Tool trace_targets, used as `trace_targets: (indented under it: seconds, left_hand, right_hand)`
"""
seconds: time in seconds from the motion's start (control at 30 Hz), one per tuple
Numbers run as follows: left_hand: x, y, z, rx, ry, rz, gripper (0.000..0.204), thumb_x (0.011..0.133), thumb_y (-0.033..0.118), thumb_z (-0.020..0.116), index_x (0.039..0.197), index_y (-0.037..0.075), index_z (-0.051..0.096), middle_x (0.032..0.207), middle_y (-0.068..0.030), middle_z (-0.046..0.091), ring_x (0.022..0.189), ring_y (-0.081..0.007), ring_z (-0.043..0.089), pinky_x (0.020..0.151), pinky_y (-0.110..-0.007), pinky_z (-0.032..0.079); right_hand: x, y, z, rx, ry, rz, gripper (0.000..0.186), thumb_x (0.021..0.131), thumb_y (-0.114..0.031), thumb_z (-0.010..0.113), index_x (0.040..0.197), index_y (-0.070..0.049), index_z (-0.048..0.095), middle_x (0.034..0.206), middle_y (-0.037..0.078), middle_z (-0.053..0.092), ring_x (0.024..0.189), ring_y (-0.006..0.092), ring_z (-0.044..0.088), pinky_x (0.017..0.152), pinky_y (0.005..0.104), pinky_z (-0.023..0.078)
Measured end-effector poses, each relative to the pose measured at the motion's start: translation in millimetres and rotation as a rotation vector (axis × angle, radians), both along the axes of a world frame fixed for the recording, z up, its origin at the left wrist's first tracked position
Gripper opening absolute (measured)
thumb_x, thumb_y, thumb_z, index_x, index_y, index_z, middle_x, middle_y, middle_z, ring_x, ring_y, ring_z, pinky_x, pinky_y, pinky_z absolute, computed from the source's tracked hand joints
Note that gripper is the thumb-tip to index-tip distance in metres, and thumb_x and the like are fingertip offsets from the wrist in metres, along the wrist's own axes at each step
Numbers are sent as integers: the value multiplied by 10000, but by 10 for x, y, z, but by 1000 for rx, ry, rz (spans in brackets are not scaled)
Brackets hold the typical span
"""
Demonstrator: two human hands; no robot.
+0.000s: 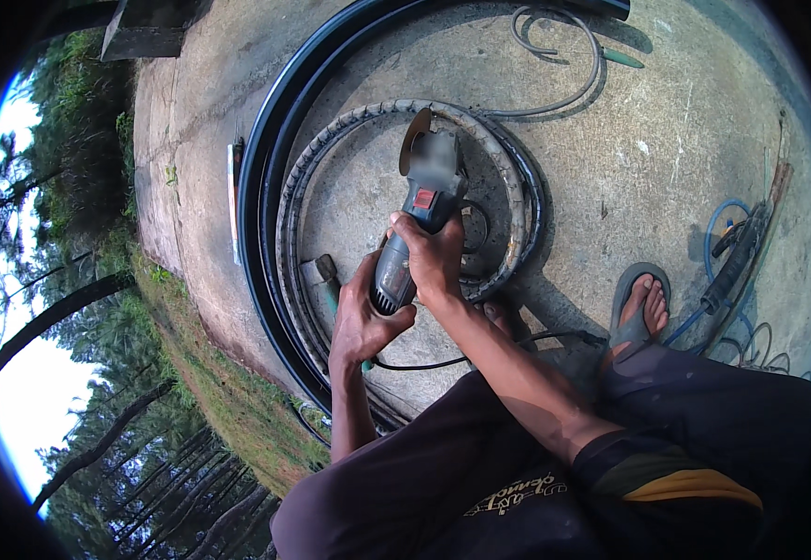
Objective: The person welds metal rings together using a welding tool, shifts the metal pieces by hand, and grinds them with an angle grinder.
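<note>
Head view: over the coil (520, 205), the grinder (392, 269) is held, its rear clasped by the curled fingers of the left hand (359, 325), its middle gripped by the right hand (435, 259), whose fingers are partly hidden.

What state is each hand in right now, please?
Left hand: holding the rear end of the angle grinder.
Right hand: closed around the grinder's body, nearer the disc.

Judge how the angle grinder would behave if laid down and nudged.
The angle grinder is probably nose-heavy: bulky head and disc at one end. Its rounded body may rock, though the projecting disc could stop rolling. That disc looks thin, so perhaps fragile sideways.
</note>
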State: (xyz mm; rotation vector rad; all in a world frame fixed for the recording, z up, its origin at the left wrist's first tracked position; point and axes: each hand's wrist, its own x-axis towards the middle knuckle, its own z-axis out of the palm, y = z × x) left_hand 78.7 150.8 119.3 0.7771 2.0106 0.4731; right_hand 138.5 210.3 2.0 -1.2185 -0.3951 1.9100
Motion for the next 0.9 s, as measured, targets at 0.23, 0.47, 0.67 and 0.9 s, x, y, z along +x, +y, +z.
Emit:
trace_targets:
  seconds: [0.23, 0.47, 0.67, 0.9]
  left_hand:
    - [-3, 3, 9, 2, 13, 1, 782, 585, 203, 760, 1307, -36, 577, 1063, -146, 673, 961, -248, 644, 902, -369, 500]
    - [-38, -27, -35, 69, 75, -64, 759, 600, 180, 752, 1307, -42, 588, 965, -169, 696, 833, -234, 675, 797, -365, 533]
    - [-40, -14, -41, 81, 83, -67, 756, 598, 171, 754, 1303, -47, 589, 970, -176, 690, 848, -243, 675, 806, -374, 532]
    - [-55, -1, -43, 54, 81, -67, 769, 597, 166, 755, 1317, -44, 585, 993, -180, 693, 868, -247, 678, 812, -376, 532]
  right_hand:
    - [-14, 1, 2, 1, -13, 19, 420, 793, -128, 830, 1066, 17, 546, 913, 75, 634, 762, 159, 633, 728, 337, 541]
    - [-35, -2, -10, 10, -17, -7, 408, 799, -126, 829, 1070, 7, 555, 923, 70, 633, 785, 156, 628, 749, 335, 535]
    - [-38, -3, -36, -13, -20, 17, 418, 802, -134, 827, 1078, 12, 549, 941, 76, 634, 796, 158, 625, 753, 337, 534]
    - [-50, -9, -89, -12, -32, 37, 428, 809, -138, 820, 1094, 19, 542, 927, 75, 637, 791, 158, 628, 758, 335, 535]
